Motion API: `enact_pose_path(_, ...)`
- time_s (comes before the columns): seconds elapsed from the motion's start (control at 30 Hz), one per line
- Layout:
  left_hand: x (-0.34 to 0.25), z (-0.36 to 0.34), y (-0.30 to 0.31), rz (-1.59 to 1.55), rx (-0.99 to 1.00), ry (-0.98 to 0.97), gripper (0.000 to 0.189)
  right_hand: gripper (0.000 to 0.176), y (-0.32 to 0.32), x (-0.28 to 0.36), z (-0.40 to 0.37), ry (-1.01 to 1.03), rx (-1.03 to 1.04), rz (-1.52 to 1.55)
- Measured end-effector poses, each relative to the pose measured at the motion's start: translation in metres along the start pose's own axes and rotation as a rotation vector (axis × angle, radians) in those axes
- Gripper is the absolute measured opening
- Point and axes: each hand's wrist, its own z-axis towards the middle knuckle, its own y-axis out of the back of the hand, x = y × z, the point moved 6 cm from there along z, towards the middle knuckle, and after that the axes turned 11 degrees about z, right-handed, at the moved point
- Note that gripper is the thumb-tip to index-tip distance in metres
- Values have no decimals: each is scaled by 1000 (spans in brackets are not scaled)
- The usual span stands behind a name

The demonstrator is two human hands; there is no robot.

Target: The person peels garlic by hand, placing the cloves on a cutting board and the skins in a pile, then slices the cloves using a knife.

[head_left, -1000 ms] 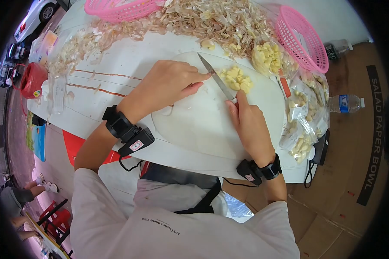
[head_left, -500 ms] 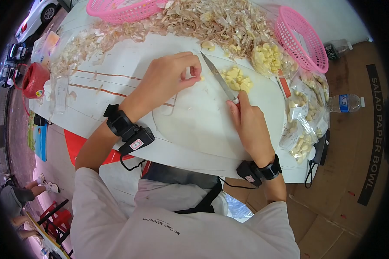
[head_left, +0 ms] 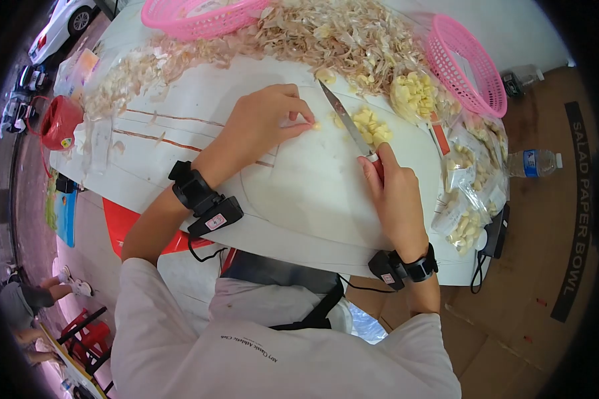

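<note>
My right hand [head_left: 397, 189] is wrapped round the handle of a knife [head_left: 348, 122], its blade pointing up and left over the white cutting board [head_left: 326, 193]. My left hand [head_left: 269, 123] is closed in a pinch at the left part of the board. At its fingertips shows a small pale yellow garlic piece [head_left: 317, 126], a little left of the blade. Cut garlic pieces [head_left: 371, 128] lie in a small heap just right of the blade. Beyond them stands an open bag of peeled garlic [head_left: 414, 94].
A big pile of garlic skins [head_left: 339, 36] covers the table's far side. Pink baskets stand at the back left [head_left: 203, 20] and right [head_left: 466, 66]. Bagged garlic cloves [head_left: 469, 199] lie along the right edge, near a water bottle [head_left: 536, 163]. A red bag [head_left: 61, 123] sits far left.
My left hand's thumb and forefinger have closed from a loose ring into a pinch at the garlic piece. The view has shifted slightly; the knife stays in my right hand.
</note>
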Motion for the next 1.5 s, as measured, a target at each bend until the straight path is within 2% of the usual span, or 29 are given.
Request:
enact_pose_path(0.03,2,0,-4,1,1,-2,13,24,1,1,0,-1,-2,2)
enact_pose_path(0.1,-6,0,-5,-61,-63,-193,18,23,2,2,0,-28,11,8)
enact_pose_path(0.2,-14,2,-1,-113,-106,-247,23,23,5,2,-2,-7,-36,38)
enact_pose_path(0.23,-13,3,0,-111,-105,-248,23,23,5,1,-3,-7,-37,39)
enact_pose_path(0.3,1,5,4,-78,-129,-73,24,23,4,-2,-3,-9,-35,38)
enact_pose_path(0.33,1,5,6,-78,-127,-75,24,23,3,-2,-2,-12,-37,38)
enact_pose_path(0.4,2,4,4,-54,-12,-33,24,23,-1,-2,-2,-4,14,27)
enact_pose_path(0.53,-4,1,4,-68,-31,-92,23,24,-6,-2,-2,11,72,10)
enact_pose_path(0.7,-7,1,6,79,-66,-145,27,24,-13,-3,0,31,91,6)
enact_pose_path(1.13,-11,-1,3,51,-6,-156,34,26,-18,-6,1,25,100,-71)
enact_pose_path(1.3,-14,0,3,100,-43,-218,30,26,-17,-4,1,30,90,-50)
enact_pose_path(1.5,-14,-1,4,75,-47,-200,23,25,-20,-5,2,41,74,-79)
